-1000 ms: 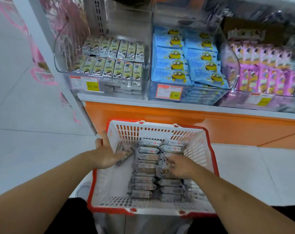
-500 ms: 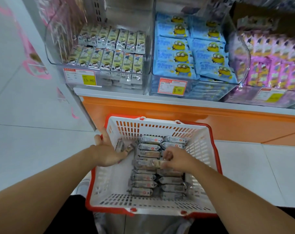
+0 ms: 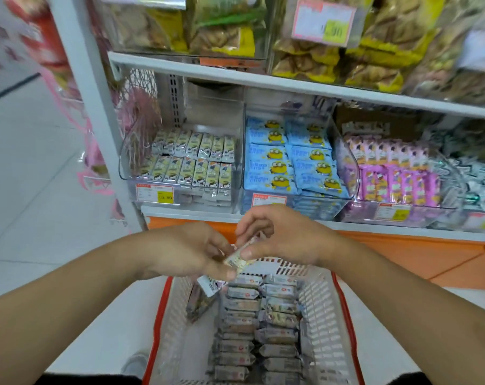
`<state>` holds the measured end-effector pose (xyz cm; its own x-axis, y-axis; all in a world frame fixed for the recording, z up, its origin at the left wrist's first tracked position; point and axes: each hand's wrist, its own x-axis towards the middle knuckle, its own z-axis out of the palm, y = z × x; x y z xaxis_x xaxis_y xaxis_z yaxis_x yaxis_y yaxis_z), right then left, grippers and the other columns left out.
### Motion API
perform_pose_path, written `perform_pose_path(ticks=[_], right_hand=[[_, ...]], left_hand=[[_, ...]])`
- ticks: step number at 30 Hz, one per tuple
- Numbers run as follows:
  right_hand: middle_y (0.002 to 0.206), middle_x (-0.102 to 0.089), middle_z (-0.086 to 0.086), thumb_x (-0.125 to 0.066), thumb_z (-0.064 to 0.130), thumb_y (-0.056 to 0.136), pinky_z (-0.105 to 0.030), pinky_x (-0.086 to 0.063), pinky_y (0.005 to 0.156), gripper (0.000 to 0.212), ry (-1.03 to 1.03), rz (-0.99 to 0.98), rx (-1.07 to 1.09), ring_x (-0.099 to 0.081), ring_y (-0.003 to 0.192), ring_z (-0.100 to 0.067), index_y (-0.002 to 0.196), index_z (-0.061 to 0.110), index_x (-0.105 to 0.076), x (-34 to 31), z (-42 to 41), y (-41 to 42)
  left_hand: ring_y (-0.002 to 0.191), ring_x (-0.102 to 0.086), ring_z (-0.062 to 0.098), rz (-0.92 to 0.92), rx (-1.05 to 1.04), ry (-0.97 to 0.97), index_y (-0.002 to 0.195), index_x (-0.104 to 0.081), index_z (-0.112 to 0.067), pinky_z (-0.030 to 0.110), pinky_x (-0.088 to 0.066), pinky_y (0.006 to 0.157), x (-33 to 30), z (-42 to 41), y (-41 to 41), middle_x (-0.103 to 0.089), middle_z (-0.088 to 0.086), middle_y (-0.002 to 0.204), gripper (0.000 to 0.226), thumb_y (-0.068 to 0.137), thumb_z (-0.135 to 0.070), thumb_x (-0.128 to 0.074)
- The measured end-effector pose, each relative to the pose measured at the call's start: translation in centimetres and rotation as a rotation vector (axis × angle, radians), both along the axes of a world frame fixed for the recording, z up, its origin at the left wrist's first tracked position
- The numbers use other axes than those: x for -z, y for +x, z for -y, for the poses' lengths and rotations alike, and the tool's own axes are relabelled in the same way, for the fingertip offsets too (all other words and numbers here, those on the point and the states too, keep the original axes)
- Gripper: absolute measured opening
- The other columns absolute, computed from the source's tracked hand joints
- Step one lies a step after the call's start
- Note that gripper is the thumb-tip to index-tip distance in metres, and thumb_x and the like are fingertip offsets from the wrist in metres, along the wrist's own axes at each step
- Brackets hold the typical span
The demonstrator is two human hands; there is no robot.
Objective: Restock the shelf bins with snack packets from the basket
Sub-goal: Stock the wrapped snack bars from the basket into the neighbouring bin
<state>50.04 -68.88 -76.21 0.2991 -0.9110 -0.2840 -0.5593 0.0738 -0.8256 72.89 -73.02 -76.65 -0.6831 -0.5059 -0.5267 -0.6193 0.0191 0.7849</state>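
Note:
A white basket with a red rim [image 3: 328, 323] sits below me, holding several grey snack packets [image 3: 252, 326] in two rows. Both hands hover above its far end. My left hand [image 3: 185, 251] grips a few packets, one hanging down [image 3: 208, 284]. My right hand [image 3: 285, 237] pinches a packet [image 3: 237, 258] between thumb and fingers, right against the left hand. Straight ahead on the lower shelf, a clear bin [image 3: 180, 195] holds matching pale packets [image 3: 191, 159] in two rows.
Next to that bin stand a bin of blue packets [image 3: 288, 159], one of purple packets [image 3: 391, 173] and one of silver sweets [image 3: 482, 184]. A shelf above carries yellow snack bags [image 3: 333, 51]. The white upright post [image 3: 91, 107] and tiled floor [image 3: 35, 173] lie left.
Both hands have lifted out of the basket with packets and come together above its far rim. My view has tilted up, showing the upper shelf.

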Motion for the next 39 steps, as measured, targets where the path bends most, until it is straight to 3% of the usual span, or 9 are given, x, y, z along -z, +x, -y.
perform_pose_path(ticks=[4,11,16,18,20,23,25,31,39], right_hand=[[0.127,-0.056,0.025,-0.084,0.046,0.084,-0.037,-0.051,0.102,0.041,-0.252,-0.063,0.221,-0.056,0.119,0.002,0.116,0.045,-0.058,-0.6,-0.5,1.0],[0.142,-0.032,0.04,-0.089,0.052,0.075,-0.017,-0.035,0.101,0.078,-0.307,-0.188,0.116,-0.036,0.13,0.012,0.138,0.054,-0.041,-1.0,-1.3,3.8],[0.136,-0.044,0.034,-0.089,0.049,0.076,-0.021,-0.042,0.098,0.074,-0.34,-0.137,0.217,-0.044,0.124,0.012,0.134,0.053,-0.044,-0.8,-0.4,4.5],[0.128,-0.05,0.031,-0.091,0.047,0.074,-0.018,-0.042,0.092,0.071,-0.356,-0.124,0.267,-0.048,0.118,0.01,0.13,0.054,-0.048,-1.2,0.2,4.9],[0.122,-0.055,0.028,-0.093,0.046,0.072,-0.02,-0.046,0.091,0.069,-0.387,-0.103,0.292,-0.054,0.113,0.007,0.126,0.054,-0.05,-1.7,1.3,5.3],[0.122,-0.055,0.026,-0.093,0.046,0.073,-0.023,-0.049,0.089,0.071,-0.408,-0.128,0.314,-0.055,0.108,0.006,0.127,0.055,-0.048,-3.0,5.0,6.6],[0.131,-0.055,0.023,-0.091,0.046,0.075,-0.027,-0.049,0.095,0.075,-0.443,-0.184,0.302,-0.055,0.116,0.003,0.136,0.047,-0.047,-3.4,8.7,7.8],[0.151,-0.053,0.004,-0.089,0.046,0.078,-0.033,-0.045,0.106,0.089,-0.421,-0.319,0.181,-0.052,0.136,-0.019,0.151,0.025,-0.042,-1.7,21.9,11.8],[0.135,-0.062,-0.006,-0.091,0.038,0.076,-0.043,-0.058,0.096,0.089,-0.307,-0.311,0.164,-0.062,0.114,-0.028,0.148,0.023,-0.041,2.0,31.7,14.7]], left_hand=[[0.079,-0.053,0.014,-0.135,-0.281,0.025,0.099,-0.078,-0.018,0.03,-0.041,0.071,-0.6,-0.2,0.2,-0.07,0.011,0.088,0.02,0.088,-0.034,-0.081],[0.069,-0.052,0.016,-0.284,-0.498,0.095,0.092,-0.073,0.0,0.027,-0.055,0.065,-0.9,0.7,0.4,-0.052,0.01,0.076,0.036,0.086,-0.035,-0.082],[0.08,-0.063,0.018,-0.311,-0.51,0.073,0.096,-0.075,-0.004,0.035,-0.061,0.084,-1.3,1.5,0.4,-0.064,0.018,0.083,0.035,0.086,-0.037,-0.082],[0.073,-0.059,0.016,-0.342,-0.544,0.06,0.102,-0.073,-0.002,0.034,-0.06,0.084,-1.6,2.1,0.8,-0.059,0.007,0.072,0.041,0.089,-0.041,-0.078],[0.075,-0.064,0.013,-0.328,-0.521,-0.08,0.103,-0.075,-0.013,0.037,-0.059,0.091,-2.3,3.0,1.6,-0.065,-0.006,0.074,0.04,0.094,-0.051,-0.068],[0.098,-0.065,0.007,-0.054,-0.424,-0.696,0.11,-0.069,-0.029,0.031,-0.052,0.091,-2.8,5.4,4.1,-0.071,-0.014,0.102,0.036,0.1,-0.057,-0.049],[0.108,-0.059,0.01,0.076,-0.374,-0.898,0.12,-0.063,-0.031,0.032,-0.048,0.092,-2.8,6.8,6.0,-0.064,-0.014,0.118,0.038,0.101,-0.057,-0.042],[0.096,-0.061,0.005,0.194,-0.268,-0.73,0.1,-0.062,-0.031,0.037,-0.051,0.092,-1.9,9.3,9.2,-0.064,-0.013,0.1,0.064,0.092,-0.076,-0.018],[0.079,-0.062,0.007,0.153,-0.333,-0.67,0.086,-0.059,-0.024,0.032,-0.053,0.082,-2.3,10.2,9.5,-0.063,-0.006,0.083,0.064,0.093,-0.075,-0.021]])
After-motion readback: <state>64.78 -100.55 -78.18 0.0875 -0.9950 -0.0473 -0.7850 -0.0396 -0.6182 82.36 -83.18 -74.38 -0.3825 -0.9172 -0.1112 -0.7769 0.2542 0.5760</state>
